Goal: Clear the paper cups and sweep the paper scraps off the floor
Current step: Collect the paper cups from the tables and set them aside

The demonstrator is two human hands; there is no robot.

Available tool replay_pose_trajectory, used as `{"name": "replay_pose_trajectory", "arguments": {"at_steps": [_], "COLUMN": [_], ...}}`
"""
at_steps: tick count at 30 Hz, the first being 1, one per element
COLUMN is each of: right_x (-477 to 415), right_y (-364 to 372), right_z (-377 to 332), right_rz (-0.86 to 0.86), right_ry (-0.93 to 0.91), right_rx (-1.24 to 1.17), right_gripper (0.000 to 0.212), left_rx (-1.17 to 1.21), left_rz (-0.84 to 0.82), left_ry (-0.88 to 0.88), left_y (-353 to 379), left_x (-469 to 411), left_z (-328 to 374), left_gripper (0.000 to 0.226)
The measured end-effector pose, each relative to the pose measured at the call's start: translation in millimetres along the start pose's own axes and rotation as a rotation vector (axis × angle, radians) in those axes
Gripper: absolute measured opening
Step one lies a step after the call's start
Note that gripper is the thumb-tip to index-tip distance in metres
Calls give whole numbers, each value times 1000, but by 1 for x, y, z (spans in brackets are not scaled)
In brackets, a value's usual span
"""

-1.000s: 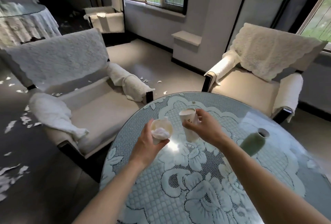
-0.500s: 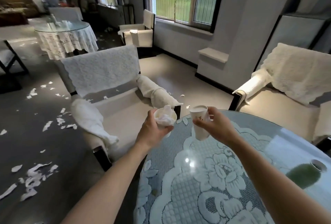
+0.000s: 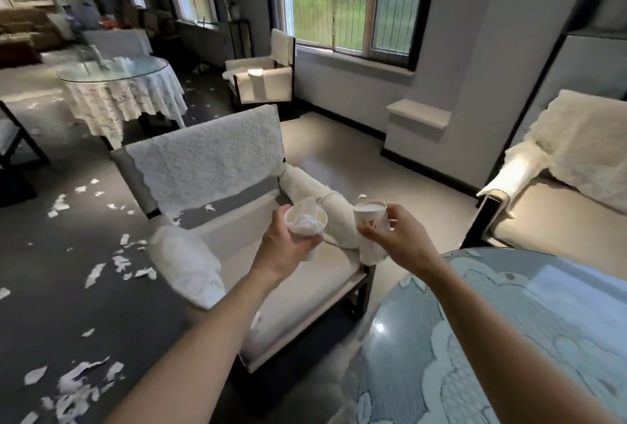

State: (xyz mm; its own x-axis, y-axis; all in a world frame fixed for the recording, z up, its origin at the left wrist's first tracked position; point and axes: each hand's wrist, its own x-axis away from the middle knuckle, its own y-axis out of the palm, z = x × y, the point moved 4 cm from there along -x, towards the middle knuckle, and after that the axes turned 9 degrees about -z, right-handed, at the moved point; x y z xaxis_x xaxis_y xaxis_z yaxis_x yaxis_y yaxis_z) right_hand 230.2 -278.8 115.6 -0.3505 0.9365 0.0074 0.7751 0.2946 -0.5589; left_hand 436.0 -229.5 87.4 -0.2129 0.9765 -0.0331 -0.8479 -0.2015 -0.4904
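**Head view: a cup in each hand above the chair**

Head camera looks down across a dark floor (image 3: pixel 68 308) that turns pale near the window wall. At lower right is the round glass-topped table (image 3: pixel 509 349), with blue-white lace under the glass. Just left of it stands a cream chair (image 3: pixel 210 159) with a lace cover on its back and cloth over both arms. A second chair (image 3: pixel 576 155) sits at the right edge, a third is under the window, and a far table (image 3: pixel 118 87) with a white cloth stands at upper left.

White paper scraps (image 3: pixel 78 386) litter the floor left of the near chair; a few lie on its seat.

Both bare arms reach forward over the chair, off the table's edge. The left hand (image 3: pixel 285 247) grips the left cup (image 3: pixel 311 253) from the side, fingers wrapped round it; a crumpled white wad (image 3: pixel 305 221) fills its mouth. The right hand (image 3: pixel 400 237) pinches the right cup (image 3: pixel 369 220) near its rim between thumb and fingers. The cups are near each other but apart, both roughly upright.
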Motion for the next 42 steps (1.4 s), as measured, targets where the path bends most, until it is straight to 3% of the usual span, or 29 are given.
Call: {"name": "replay_pose_trajectory", "arguments": {"at_steps": [8, 13, 16, 26, 32, 42], "right_x": [-57, -102, -116, -261, -354, -537], "right_y": [70, 149, 175, 396, 501, 632], "right_z": [-63, -112, -133, -314, -415, -474], "right_rz": [-165, -295, -340, -495, -497, -458], "right_ry": [-172, -207, -242, -371, -423, -406], "right_rx": [-27, 19, 29, -32, -41, -5], "right_gripper": [29, 43, 61, 46, 49, 57], "left_rx": [-64, -25, -45, -104, -129, -94], "left_rz": [229, 416, 420, 504, 546, 502], "left_ry": [-133, -187, -175, -257, -226, -250], "left_y": [-90, -174, -198, -455, -597, -719], "left_x": [10, 1, -4, -68, -132, -301], "left_z": [-52, -93, -97, -221, -274, -387], "left_gripper": [77, 76, 75, 77, 75, 78]}}
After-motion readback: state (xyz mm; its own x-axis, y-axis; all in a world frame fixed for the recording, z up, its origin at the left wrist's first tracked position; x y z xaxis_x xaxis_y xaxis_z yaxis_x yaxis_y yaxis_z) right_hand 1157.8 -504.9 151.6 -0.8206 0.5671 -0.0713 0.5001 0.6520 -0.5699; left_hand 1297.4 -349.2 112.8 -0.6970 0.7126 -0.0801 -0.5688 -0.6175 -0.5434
